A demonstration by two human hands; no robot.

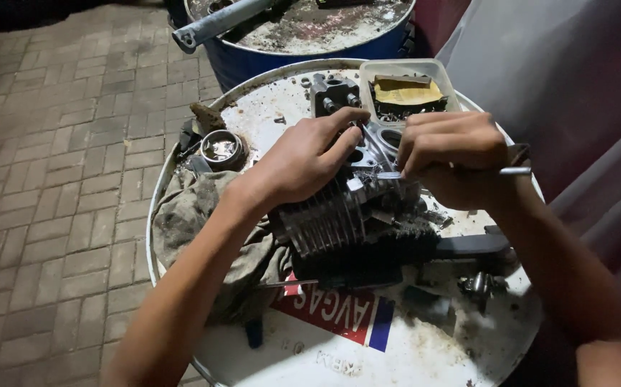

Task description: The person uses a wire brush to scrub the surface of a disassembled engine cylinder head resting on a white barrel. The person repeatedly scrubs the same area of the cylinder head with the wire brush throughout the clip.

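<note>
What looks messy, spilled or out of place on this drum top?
Dark grime and grit are smeared across the white drum lid, mostly around the finned engine part that the left hand steadies and the right hand works on. A dirty rag droops over the lid's edge.

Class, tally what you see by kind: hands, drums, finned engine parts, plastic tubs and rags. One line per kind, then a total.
Hands: 2, left hand and right hand
Drums: 2, white drum and blue drum
Finned engine parts: 1
Plastic tubs: 1
Rags: 1
Total: 7
</note>
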